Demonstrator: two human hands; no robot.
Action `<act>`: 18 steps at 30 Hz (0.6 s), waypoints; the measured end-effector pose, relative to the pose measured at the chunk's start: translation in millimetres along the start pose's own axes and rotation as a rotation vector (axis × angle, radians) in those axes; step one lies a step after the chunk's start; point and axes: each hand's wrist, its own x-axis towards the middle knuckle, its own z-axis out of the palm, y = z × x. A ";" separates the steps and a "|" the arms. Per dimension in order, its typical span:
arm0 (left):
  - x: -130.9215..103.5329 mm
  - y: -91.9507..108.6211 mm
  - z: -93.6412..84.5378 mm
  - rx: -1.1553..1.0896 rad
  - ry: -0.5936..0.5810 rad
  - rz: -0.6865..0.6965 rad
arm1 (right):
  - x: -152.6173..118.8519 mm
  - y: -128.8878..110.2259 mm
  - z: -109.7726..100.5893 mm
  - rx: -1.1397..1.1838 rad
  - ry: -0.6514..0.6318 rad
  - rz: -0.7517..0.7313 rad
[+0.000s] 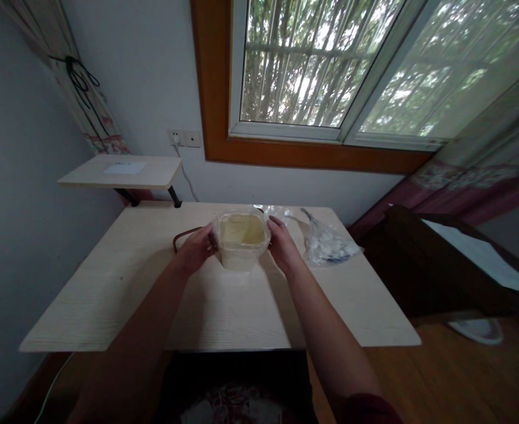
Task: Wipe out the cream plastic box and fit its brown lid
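Note:
A clear plastic container [240,259] with a pale yellowish look inside is between my two hands, over the middle of the table. My left hand [199,248] grips its left side, and my right hand [281,242] holds the right side by the rim. Whether the box touches the tabletop, I cannot tell. Behind my left hand a thin reddish-brown curved strip [180,235] shows, partly hidden by the fingers. To the right of my right hand lies a clear plastic bag [330,244] with whitish contents that I cannot make out.
The pale wooden table [136,318] stands against the wall below a window [303,70]. A raised shelf [162,174] with a paper label [125,168] is at the back left. More crumpled clear plastic [277,212] lies at the back edge. Dark furniture [401,259] stands at the right.

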 end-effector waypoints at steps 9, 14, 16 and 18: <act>0.9 15.9 12.5 0.046 -0.050 0.112 | 2.1 -17.4 10.6 0.092 0.033 -0.092; 9.2 14.8 14.2 0.090 -0.074 0.162 | 6.3 -16.7 8.4 0.069 0.020 -0.142; 10.9 14.2 13.5 0.102 -0.111 0.158 | 7.4 -15.8 7.2 0.057 0.003 -0.133; 12.1 12.9 11.8 0.119 -0.162 0.148 | 7.8 -14.4 6.0 0.061 -0.012 -0.118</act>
